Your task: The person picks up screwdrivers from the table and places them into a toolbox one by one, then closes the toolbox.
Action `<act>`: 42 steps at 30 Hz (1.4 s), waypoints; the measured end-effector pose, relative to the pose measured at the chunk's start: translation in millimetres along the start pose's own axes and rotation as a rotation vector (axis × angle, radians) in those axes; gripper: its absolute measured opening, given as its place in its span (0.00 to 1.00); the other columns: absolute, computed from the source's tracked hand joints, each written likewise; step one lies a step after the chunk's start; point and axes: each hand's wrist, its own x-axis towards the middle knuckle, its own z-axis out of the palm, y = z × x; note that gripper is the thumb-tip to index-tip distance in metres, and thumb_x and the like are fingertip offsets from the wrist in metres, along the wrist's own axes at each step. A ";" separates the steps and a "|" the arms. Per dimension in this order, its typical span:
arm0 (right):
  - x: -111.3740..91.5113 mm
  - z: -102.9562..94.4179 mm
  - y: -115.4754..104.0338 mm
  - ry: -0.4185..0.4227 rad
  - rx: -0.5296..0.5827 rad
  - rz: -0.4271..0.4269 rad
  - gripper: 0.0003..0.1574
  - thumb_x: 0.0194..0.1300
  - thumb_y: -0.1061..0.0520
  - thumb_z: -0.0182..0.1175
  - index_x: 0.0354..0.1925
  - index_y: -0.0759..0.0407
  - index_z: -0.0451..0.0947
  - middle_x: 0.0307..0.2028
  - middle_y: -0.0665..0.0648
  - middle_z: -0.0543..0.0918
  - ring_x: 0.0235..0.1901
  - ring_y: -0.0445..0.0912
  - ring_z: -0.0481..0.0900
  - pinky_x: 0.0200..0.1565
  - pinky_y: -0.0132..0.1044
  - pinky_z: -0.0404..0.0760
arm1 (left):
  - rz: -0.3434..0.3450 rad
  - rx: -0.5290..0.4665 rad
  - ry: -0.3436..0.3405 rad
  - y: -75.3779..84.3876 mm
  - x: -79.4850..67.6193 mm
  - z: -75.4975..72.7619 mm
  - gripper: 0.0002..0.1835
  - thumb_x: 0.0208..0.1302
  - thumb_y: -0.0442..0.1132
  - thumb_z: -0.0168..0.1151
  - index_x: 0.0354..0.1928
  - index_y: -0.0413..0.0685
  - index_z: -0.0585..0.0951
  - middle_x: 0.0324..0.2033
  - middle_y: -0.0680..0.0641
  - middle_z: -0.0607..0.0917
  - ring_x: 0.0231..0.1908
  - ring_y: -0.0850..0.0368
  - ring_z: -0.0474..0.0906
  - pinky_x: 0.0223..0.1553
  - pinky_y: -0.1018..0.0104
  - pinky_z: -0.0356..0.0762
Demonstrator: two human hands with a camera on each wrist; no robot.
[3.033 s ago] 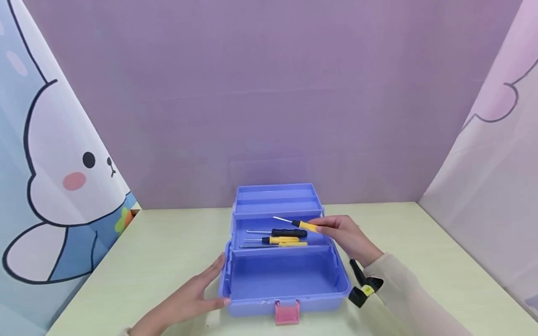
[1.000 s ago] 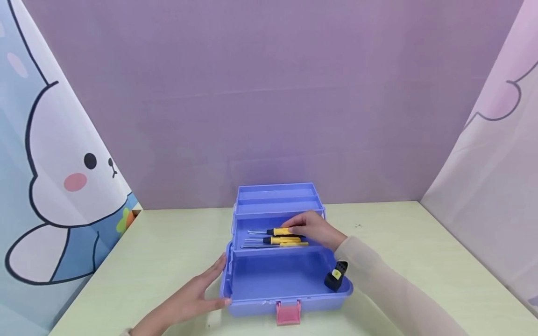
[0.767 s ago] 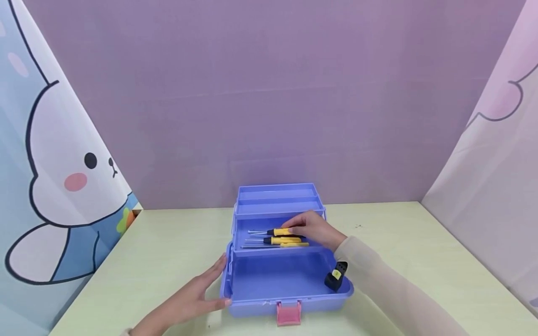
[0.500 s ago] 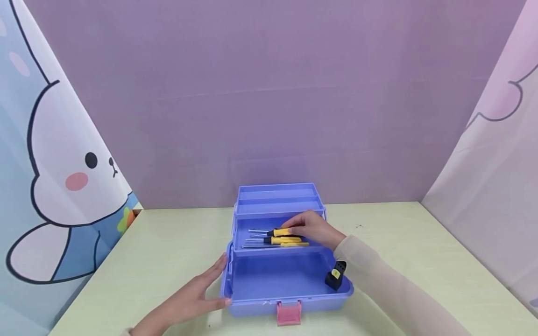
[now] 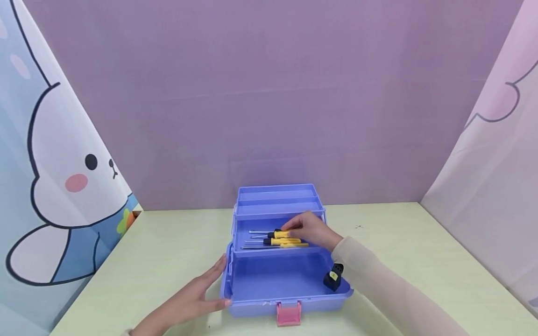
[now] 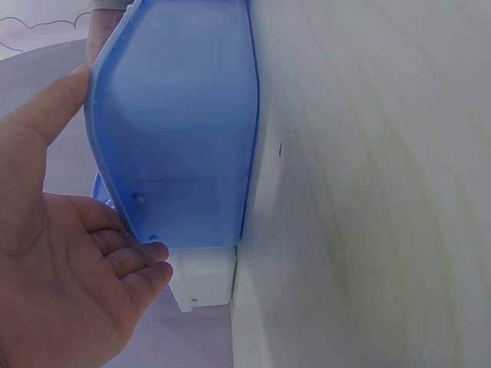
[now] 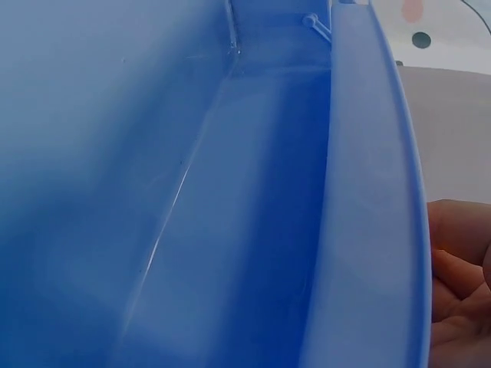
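A blue-purple toolbox (image 5: 248, 309) stands with its tiers spread. My right hand (image 5: 312, 227) is over the middle tray, pinching the yellow handle of a small screwdriver (image 5: 276, 234) with a black collar. Right behind it lies a black-handled screwdriver (image 5: 260, 232), its handle mostly hidden. In front lie a second yellow-and-black screwdriver (image 5: 286, 241) and a slim tool with a yellow handle (image 5: 294, 245). My left hand (image 5: 195, 294) rests against the box's left side, thumb on the front corner. In the left wrist view, its thumb and fingertips touch the rim beside the side wall (image 6: 184, 115).
A pink latch (image 5: 288, 315) hangs at the box front. The deep bottom compartment (image 5: 277, 280) lies before the tray, the upper tray (image 5: 277, 205) behind. A black device (image 5: 333, 278) on the right wrist hangs over the bottom compartment. A purple backdrop (image 5: 269, 116) rises behind the table (image 5: 420, 261).
My right hand has carried the yellow screwdriver from the tray's right edge leftward and down among the other tools, then slightly forward of the black one. My left hand has stayed put.
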 end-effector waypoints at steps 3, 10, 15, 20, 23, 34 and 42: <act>-0.8 1.7 -0.9 0.015 -0.055 -0.019 0.11 0.59 0.66 0.62 0.38 0.54 0.86 0.40 0.52 0.86 0.40 0.42 0.81 0.45 0.38 0.82 | 0.009 0.008 0.007 -0.9 -0.5 0.9 0.48 0.59 0.55 0.63 0.72 0.38 0.51 0.72 0.39 0.51 0.68 0.38 0.54 0.62 0.41 0.63; -0.9 3.0 -0.7 0.023 -0.081 -0.036 0.10 0.59 0.66 0.63 0.38 0.55 0.86 0.40 0.53 0.86 0.38 0.42 0.81 0.44 0.38 0.83 | -0.006 0.003 -0.003 -1.6 -0.4 1.2 0.48 0.59 0.53 0.64 0.72 0.38 0.50 0.72 0.38 0.51 0.68 0.37 0.54 0.61 0.40 0.63; -1.3 -0.5 4.1 0.009 -0.032 -0.025 0.11 0.60 0.65 0.62 0.40 0.55 0.86 0.41 0.53 0.86 0.37 0.42 0.80 0.41 0.36 0.83 | -0.020 -0.015 -0.017 0.1 -0.7 0.3 0.48 0.60 0.53 0.63 0.73 0.39 0.49 0.72 0.38 0.50 0.68 0.36 0.53 0.61 0.37 0.62; -6.0 -8.1 3.9 -0.020 0.017 -0.051 0.11 0.62 0.63 0.61 0.43 0.56 0.85 0.43 0.55 0.86 0.41 0.43 0.82 0.43 0.36 0.83 | -0.017 -0.007 -0.013 1.5 -0.6 -0.6 0.48 0.60 0.53 0.63 0.73 0.39 0.49 0.72 0.38 0.51 0.69 0.37 0.53 0.61 0.39 0.63; -11.2 -14.3 1.2 -0.029 0.036 -0.076 0.13 0.63 0.61 0.60 0.46 0.57 0.83 0.46 0.55 0.85 0.44 0.45 0.82 0.45 0.38 0.83 | -0.013 -0.005 -0.009 1.9 -0.1 -1.0 0.48 0.59 0.53 0.64 0.73 0.39 0.50 0.72 0.39 0.51 0.69 0.38 0.53 0.61 0.40 0.63; -39.0 -31.7 0.5 0.065 0.071 -0.058 0.15 0.64 0.59 0.59 0.49 0.57 0.82 0.47 0.56 0.84 0.48 0.47 0.81 0.50 0.41 0.82 | -0.037 -0.031 -0.029 1.4 0.6 -0.8 0.48 0.60 0.53 0.63 0.73 0.42 0.48 0.73 0.41 0.49 0.70 0.39 0.51 0.63 0.40 0.60; -64.2 -49.1 7.8 0.140 0.153 -0.075 0.16 0.66 0.55 0.58 0.51 0.57 0.80 0.51 0.60 0.82 0.51 0.51 0.80 0.52 0.42 0.80 | -0.045 -0.032 -0.034 1.6 0.8 -0.9 0.49 0.60 0.54 0.63 0.73 0.42 0.48 0.73 0.41 0.49 0.70 0.39 0.51 0.63 0.39 0.60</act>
